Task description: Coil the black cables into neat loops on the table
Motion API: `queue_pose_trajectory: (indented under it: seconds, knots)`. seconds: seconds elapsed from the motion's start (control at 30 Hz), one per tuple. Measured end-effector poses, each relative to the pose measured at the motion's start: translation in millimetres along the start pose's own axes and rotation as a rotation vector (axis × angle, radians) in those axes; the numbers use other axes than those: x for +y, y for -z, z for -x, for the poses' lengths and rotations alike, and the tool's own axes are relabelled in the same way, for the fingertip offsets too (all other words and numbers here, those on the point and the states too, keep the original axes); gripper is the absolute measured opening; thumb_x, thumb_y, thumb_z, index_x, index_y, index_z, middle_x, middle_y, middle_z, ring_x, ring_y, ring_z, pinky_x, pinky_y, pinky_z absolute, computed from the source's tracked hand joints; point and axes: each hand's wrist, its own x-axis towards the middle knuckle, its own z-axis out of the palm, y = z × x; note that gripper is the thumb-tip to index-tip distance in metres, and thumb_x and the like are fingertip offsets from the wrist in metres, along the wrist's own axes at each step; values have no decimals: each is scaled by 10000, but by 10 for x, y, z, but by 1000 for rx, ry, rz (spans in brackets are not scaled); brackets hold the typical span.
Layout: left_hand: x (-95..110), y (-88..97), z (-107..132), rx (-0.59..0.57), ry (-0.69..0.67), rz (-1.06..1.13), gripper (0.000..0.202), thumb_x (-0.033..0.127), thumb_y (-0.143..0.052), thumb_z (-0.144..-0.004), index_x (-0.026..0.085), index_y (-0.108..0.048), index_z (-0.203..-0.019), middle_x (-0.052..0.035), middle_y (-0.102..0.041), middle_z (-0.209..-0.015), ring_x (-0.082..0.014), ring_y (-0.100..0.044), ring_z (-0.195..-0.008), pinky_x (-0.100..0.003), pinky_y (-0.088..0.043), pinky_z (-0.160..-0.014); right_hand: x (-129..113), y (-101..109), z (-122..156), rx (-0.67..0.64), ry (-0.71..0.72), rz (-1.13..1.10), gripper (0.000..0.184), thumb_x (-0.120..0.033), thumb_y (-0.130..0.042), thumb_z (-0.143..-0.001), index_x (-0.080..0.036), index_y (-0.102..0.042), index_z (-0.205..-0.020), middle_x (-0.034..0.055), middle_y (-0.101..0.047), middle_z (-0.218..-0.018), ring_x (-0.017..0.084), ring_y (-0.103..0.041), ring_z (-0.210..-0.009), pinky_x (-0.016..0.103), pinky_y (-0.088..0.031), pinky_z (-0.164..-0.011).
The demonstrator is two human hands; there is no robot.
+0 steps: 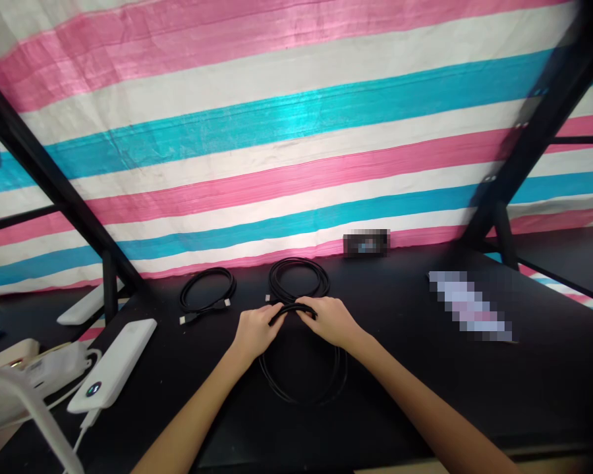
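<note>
A black cable (302,380) lies coiled on the black table (425,382), its loop hanging toward me between my forearms. My left hand (254,330) and my right hand (329,319) both pinch the top of this coil, fingers closed around the bundled strands. Just behind my hands lies a second coiled black cable (299,279). A third coiled black cable (208,294) with silver plugs rests to the left of it.
A white power bank (112,365) with a lit indicator and white cord lies at the left, with other white devices (39,375) beyond it. Black frame bars (54,191) rise at both sides. A striped pink, white and blue tarp (296,131) backs the table.
</note>
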Motion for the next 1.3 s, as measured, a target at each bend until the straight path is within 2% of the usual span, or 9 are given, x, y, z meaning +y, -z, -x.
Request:
queue_pose_trajectory:
  seconds: [0.47,0.73,0.87,0.97,1.1,1.13,1.2,1.3]
  knots:
    - [-8,-8,8,-17,1,-11,220,260,-542,-847,196,-694,-992,-60,-731,-855,-160,-689,-703,-221,-527,-659,-3,-5,3,-24,-14,16,213,-268,-486,-872,-240,-642,-1014,10,-687,-785,150,-641,-737,228,-346,-614]
    - [20,0,7,10,24,-13,207,278,-547,-846,205,-698,-966,-31,-731,-836,-150,-679,-679,-210,-503,-615,-21,13,5,-11,-30,10,209,-265,-498,-864,-249,-652,-1005,12,-705,-810,161,-653,-744,227,-365,-619]
    - [96,38,-24,154,111,-16,164,315,-575,-830,238,-699,-904,-12,-721,-825,-152,-662,-723,-237,-488,-673,-16,49,2,53,-91,-125,206,-297,-508,-855,-274,-676,-973,3,-718,-813,168,-659,-757,230,-403,-642]
    - [158,94,-64,251,178,-12,259,330,-615,-796,241,-638,-1038,-53,-667,-1058,-209,-620,-935,-324,-463,-831,-2,81,-8,67,-136,-318,194,-323,-520,-841,-272,-689,-921,-18,-704,-713,154,-653,-696,236,-436,-662]
    - [238,166,-96,372,325,38,534,355,-685,-721,229,-487,-1201,-129,-443,-1352,-308,-451,-1189,-487,-351,-978,4,109,-33,121,-201,-436,161,-307,-564,-794,-264,-705,-858,-12,-716,-853,174,-650,-800,253,-458,-698]
    - [261,176,-97,394,361,84,570,347,-687,-719,231,-454,-1226,-134,-398,-1385,-311,-419,-1217,-492,-347,-981,1,115,-41,130,-221,-466,163,-301,-564,-787,-257,-710,-844,-7,-715,-863,179,-646,-801,252,-461,-679]
    - [311,182,-93,425,438,231,642,330,-682,-720,239,-384,-1282,-138,-333,-1424,-290,-405,-1227,-443,-397,-947,-9,125,-57,133,-277,-578,193,-314,-552,-781,-226,-718,-824,12,-703,-774,168,-628,-676,236,-445,-566]
    - [387,160,-88,430,634,551,753,339,-686,-711,251,-288,-1344,-141,-311,-1431,-237,-467,-1166,-336,-467,-856,-17,125,-75,152,-375,-838,268,-381,-555,-766,-168,-712,-806,-4,-586,-519,107,-470,-394,214,-320,-383]
